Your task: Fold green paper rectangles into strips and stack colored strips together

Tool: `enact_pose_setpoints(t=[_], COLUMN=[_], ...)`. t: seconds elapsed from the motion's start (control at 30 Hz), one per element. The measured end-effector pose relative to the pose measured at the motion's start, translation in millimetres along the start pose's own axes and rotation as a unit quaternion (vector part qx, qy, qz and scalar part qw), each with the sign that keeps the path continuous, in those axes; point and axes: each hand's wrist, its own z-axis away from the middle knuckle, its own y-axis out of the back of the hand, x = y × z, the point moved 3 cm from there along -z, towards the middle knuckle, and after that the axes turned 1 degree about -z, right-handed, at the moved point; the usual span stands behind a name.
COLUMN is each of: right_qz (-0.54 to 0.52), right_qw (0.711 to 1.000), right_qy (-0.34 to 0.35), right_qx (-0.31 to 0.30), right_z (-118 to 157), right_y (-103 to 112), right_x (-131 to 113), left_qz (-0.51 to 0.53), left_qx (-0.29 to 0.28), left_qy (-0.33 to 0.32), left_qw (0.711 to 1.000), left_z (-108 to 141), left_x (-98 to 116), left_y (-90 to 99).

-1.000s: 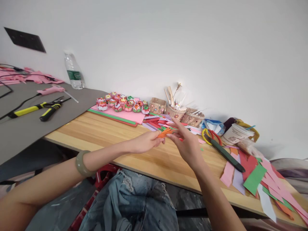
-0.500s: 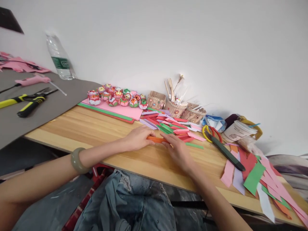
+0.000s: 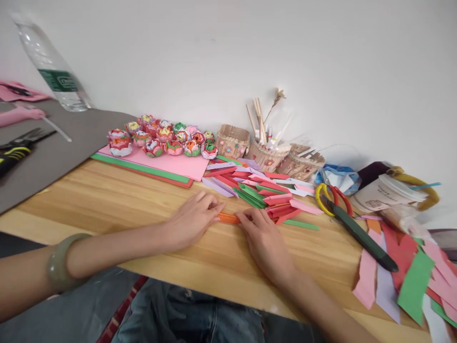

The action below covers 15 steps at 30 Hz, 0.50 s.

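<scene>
A narrow orange paper strip [image 3: 228, 218] lies across the wooden table between my hands. My left hand [image 3: 194, 220] pinches its left end, fingers closed. At the strip's right end, my right hand [image 3: 262, 238] has its fingertips pressed together on the paper. Just behind my hands spreads a pile of folded paper strips [image 3: 255, 188] in red, green, pink, purple and white. Several small paper flowers [image 3: 165, 135] stand on a stack of coloured paper sheets [image 3: 189, 166] at the back left.
Three wooden baskets [image 3: 266, 156] line the wall, the middle one holding sticks. Scissors [image 3: 324, 200], a dark green cutter [image 3: 364, 238], a white cup [image 3: 387, 193] and paper scraps [image 3: 416, 281] are at right. A bottle [image 3: 59, 78] and pliers [image 3: 16, 152] stand or lie at left.
The view has come closer and shifted. The orange strip now lies lower and flatter on the table, with both hands lowered at its ends and more of it showing.
</scene>
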Motion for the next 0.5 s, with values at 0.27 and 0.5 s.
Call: enact_pose_setpoints(t=[0.27,0.5], right_qz=[0.065,0.039], right_qw=[0.997,0.998], right_qy=[0.024,0.032], right_qx=[-0.035,-0.036], right_z=[1,-1], right_y=[8,10], right_x=[-10,-7], left_qz=[-0.057,0.006], left_qx=[0.007,0.042], left_qy=[-0.029,-0.046], left_qw=[0.998,0.998], left_z=[3,1], left_x=[3,-4], left_y=[-5.3,1.9])
